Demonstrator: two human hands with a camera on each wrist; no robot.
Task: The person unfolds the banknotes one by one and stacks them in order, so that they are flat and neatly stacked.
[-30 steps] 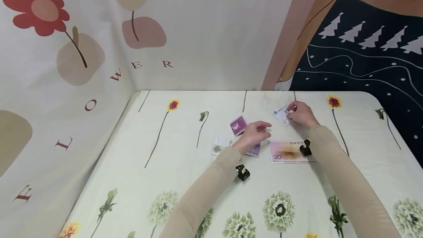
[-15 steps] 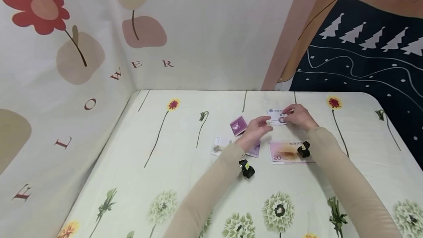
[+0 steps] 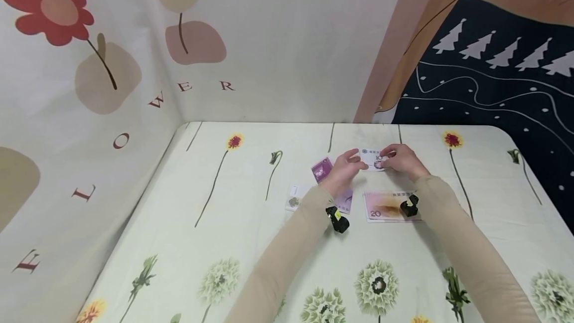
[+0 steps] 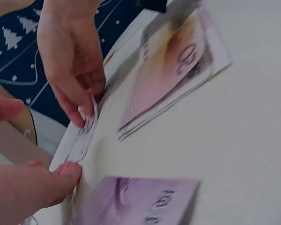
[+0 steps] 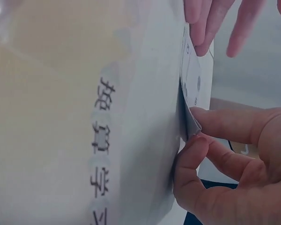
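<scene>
My right hand [image 3: 404, 159] pinches the right end of a pale play banknote [image 3: 370, 153] marked 10, held close over the table. In the right wrist view, the thumb and fingers [image 5: 189, 159] grip its near end, which bends slightly. At the note's left end is my left hand [image 3: 340, 173], its thumb [image 4: 68, 174] at the edge and its index finger [image 4: 4, 108] raised well apart. Beneath and beside the left hand lie a purple note [image 3: 321, 169], a lilac note [image 3: 345, 203] and a whitish note [image 3: 294, 197], partly covered by hand and sleeve.
Pink-brown notes marked 20 [image 3: 381, 207] lie stacked below the right wrist. A flower-print cloth [image 3: 251, 243] covers the table. Printed curtains stand behind and to the left [image 3: 287, 64]. Each wrist carries a small black camera [image 3: 337, 220].
The right hand has shifted the pale note left and turned it straight, its left end now at the left hand. The left hand has moved slightly up to it. The other notes stay put.
</scene>
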